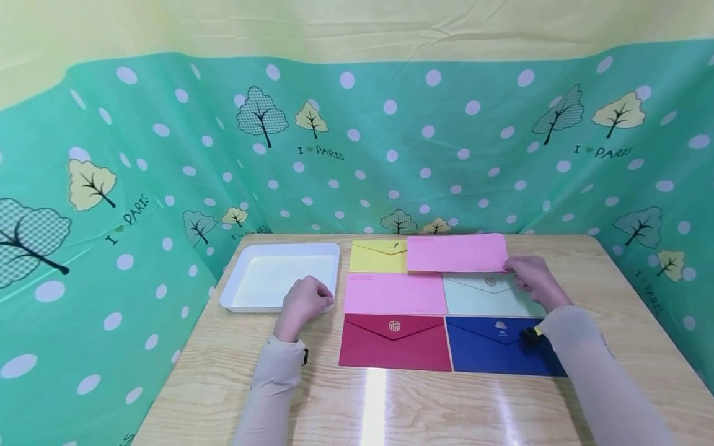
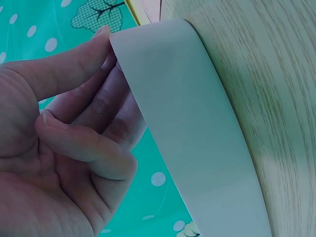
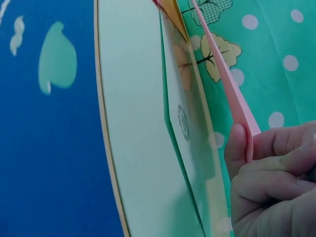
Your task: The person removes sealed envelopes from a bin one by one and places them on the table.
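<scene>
My right hand (image 1: 532, 277) pinches the right end of a pink envelope (image 1: 457, 253), lifted above the mint envelope (image 1: 485, 296) and overlapping the yellow one (image 1: 376, 257). In the right wrist view this pink envelope (image 3: 229, 91) appears edge-on between thumb and fingers. At the near right corner of the white tray (image 1: 336, 263), my left hand (image 1: 304, 303) holds the rim. The left wrist view shows the thumb at the corner of the tray wall (image 2: 177, 113), with other fingers partly hidden behind the rim.
Another pink envelope (image 1: 395, 294) lies left of the mint one. Nearer me are a dark red envelope (image 1: 393, 350) and a blue envelope (image 1: 491, 356), partly under the right forearm. A green dotted curtain (image 1: 390, 155) borders the wooden table (image 1: 334, 409) at the back and sides.
</scene>
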Demonstrator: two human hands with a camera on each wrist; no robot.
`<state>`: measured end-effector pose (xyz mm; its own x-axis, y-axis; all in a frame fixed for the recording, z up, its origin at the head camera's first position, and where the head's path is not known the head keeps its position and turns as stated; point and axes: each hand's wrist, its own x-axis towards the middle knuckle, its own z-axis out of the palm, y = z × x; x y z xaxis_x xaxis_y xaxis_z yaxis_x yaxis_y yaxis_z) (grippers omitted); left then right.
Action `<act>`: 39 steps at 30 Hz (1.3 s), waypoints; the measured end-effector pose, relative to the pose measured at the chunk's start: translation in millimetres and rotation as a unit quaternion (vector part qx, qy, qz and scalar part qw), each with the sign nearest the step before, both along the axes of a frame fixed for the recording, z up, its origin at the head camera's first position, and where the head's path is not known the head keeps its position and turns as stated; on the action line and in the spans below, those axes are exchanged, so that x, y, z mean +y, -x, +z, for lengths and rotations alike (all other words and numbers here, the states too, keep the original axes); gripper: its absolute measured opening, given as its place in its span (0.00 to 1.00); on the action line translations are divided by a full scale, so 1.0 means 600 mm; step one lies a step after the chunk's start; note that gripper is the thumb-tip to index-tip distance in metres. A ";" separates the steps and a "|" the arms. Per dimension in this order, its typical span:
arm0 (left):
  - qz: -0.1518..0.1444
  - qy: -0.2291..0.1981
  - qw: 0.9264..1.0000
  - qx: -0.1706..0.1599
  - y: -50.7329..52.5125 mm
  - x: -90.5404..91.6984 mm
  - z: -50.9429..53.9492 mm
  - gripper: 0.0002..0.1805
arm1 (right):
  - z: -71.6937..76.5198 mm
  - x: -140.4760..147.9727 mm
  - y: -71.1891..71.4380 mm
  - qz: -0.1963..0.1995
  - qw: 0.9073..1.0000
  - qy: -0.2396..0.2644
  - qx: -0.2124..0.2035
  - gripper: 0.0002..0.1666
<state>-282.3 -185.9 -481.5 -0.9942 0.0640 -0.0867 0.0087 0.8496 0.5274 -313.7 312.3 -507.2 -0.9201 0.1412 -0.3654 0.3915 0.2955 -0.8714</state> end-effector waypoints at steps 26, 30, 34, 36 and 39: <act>0.007 0.004 1.000 -0.009 -0.002 0.001 0.003 0.03 | -0.010 0.041 -0.004 -0.005 1.000 -0.010 0.007 0.37; 0.008 0.005 1.000 -0.009 -0.002 0.001 0.002 0.03 | -0.010 0.048 -0.003 -0.007 1.000 -0.015 0.003 0.37; 0.010 0.006 1.000 -0.007 -0.001 0.000 0.001 0.03 | -0.012 0.055 0.000 -0.015 1.000 -0.011 0.001 0.36; 0.010 0.006 1.000 -0.006 0.000 0.000 0.001 0.03 | -0.013 0.059 0.001 -0.019 1.000 -0.007 0.002 0.36; 0.009 0.005 1.000 -0.009 0.000 0.001 0.001 0.03 | -0.013 0.066 0.000 -0.020 1.000 -0.002 0.006 0.34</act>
<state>-282.4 -185.5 -481.0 -0.9934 0.0443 -0.1061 -0.0172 0.8548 0.5187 -313.8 352.2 -514.9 -0.9177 0.1801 -0.3540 0.3930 0.2836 -0.8747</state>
